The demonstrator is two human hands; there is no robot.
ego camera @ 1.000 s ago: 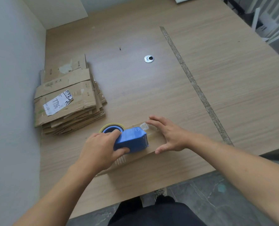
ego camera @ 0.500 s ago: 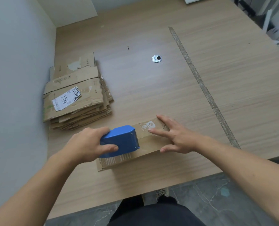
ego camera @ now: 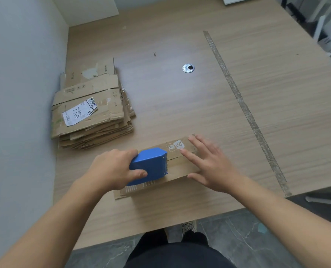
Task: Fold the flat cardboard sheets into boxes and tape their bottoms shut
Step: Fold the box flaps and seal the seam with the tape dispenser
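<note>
Handwritten number 7786 stood on a white label (ego camera: pixel 79 111) atop the stack of flat cardboard sheets (ego camera: pixel 102 88), two white boxed characters (ego camera: pixel 175 146) were printed on the box (ego camera: pixel 182 168), finer print was illegible.

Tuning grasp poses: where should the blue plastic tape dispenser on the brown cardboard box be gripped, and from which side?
Grip the blue plastic tape dispenser across its rear body, coming from the left, as the left hand does: thumb on the near side, fingers over the far side. Its toothed cutter points right, so avoid that end.
</note>
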